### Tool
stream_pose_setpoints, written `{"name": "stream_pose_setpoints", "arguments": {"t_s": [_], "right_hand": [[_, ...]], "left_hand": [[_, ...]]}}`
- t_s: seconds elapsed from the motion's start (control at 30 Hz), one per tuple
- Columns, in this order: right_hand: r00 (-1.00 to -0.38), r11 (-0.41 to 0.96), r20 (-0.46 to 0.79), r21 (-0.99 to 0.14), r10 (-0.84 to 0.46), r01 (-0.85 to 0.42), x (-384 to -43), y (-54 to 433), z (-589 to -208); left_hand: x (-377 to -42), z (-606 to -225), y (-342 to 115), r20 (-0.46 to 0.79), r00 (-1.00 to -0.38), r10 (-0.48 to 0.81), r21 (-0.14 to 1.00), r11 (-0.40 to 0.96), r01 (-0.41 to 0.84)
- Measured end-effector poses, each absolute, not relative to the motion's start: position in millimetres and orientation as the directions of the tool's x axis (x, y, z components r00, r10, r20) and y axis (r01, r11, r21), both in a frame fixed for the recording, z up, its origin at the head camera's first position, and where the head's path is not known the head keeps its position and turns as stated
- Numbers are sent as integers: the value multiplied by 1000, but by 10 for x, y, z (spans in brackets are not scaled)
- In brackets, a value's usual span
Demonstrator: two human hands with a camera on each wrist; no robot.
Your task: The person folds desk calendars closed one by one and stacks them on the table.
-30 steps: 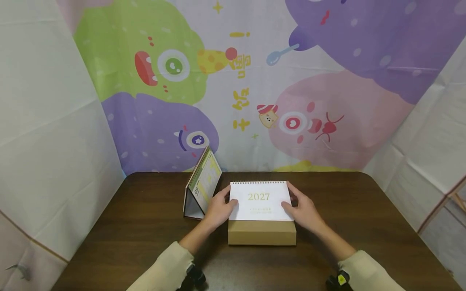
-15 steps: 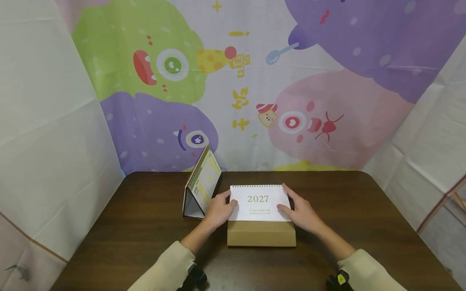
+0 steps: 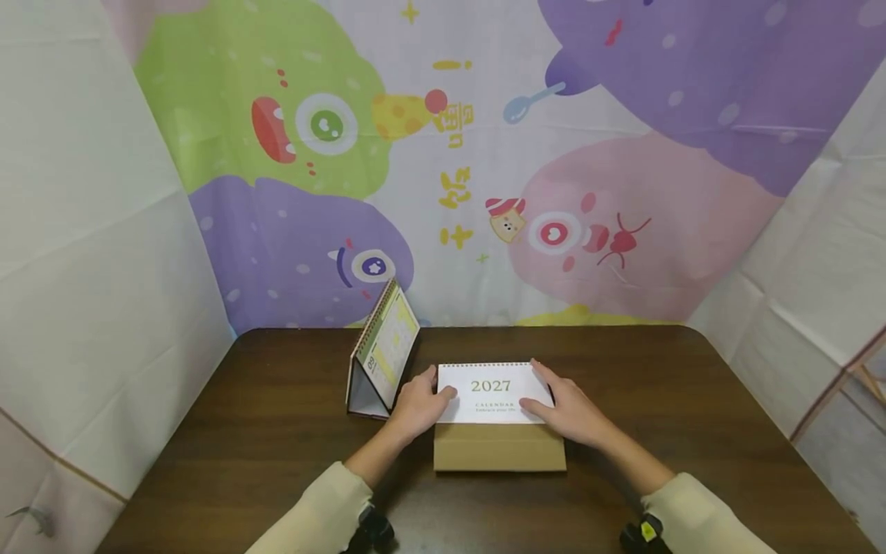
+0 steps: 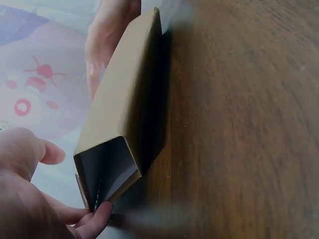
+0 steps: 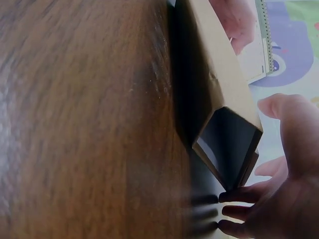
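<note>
The desk calendar (image 3: 487, 396) is at the middle of the dark wooden table (image 3: 277, 454), to the right of a second calendar (image 3: 396, 338). Its white page, printed with a gold "2027", faces up, with the spiral binding along the far edge and the brown cardboard stand (image 3: 498, 448) showing on the near side. Both wrist views look into the stand's hollow end.

The left hand (image 3: 418, 405) grips the calendar's left side, thumb over the page and fingers at the far edge. The right hand (image 3: 571, 412) grips the right side in the same way, its thumb further in on the page.

The second calendar stands upright like a tent, turned at an angle, just left of the left hand; its page reads "09". Pale sleeves (image 3: 311, 512) cover both forearms. Beyond the table's far edge hangs a cloth (image 3: 457, 292) with green, purple and pink cartoon monsters.
</note>
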State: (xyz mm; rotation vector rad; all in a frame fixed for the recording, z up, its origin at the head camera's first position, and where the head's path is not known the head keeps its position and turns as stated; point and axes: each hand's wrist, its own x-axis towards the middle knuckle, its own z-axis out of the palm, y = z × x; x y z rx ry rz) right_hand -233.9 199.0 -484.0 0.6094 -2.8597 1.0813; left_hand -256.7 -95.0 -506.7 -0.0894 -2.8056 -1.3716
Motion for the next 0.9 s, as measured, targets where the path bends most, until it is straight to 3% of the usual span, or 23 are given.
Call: {"name": "stream_pose_setpoints", "arguments": {"t_s": [0.07, 0.37, 0.57, 0.73, 0.9], "right_hand": [[-920, 680, 161, -631, -357, -374, -2342, 1998, -4855], [-893, 660, 211, -610, -397, -438, -2479, 2113, -5090], [-886, 661, 228, -597, -405, -456, -2551, 2155, -5227], [-903, 722, 196, -547, -382, -424, -2698, 2215, -5461], [-921, 730, 153, -570, -358, -378, -2763, 2243, -5531]], "left_hand": [[-2454, -4921, -933, 33, -998, 52, 794, 605, 58], [-2782, -5425, -970, 51, -997, 56, 774, 629, 75], [-2808, -5481, -977, 50, -998, 40, 808, 585, 64], [-2790, -5479, -974, 75, -996, 43, 794, 601, 86], [-2760, -5458, -979, 76, -996, 46, 781, 619, 88]]}}
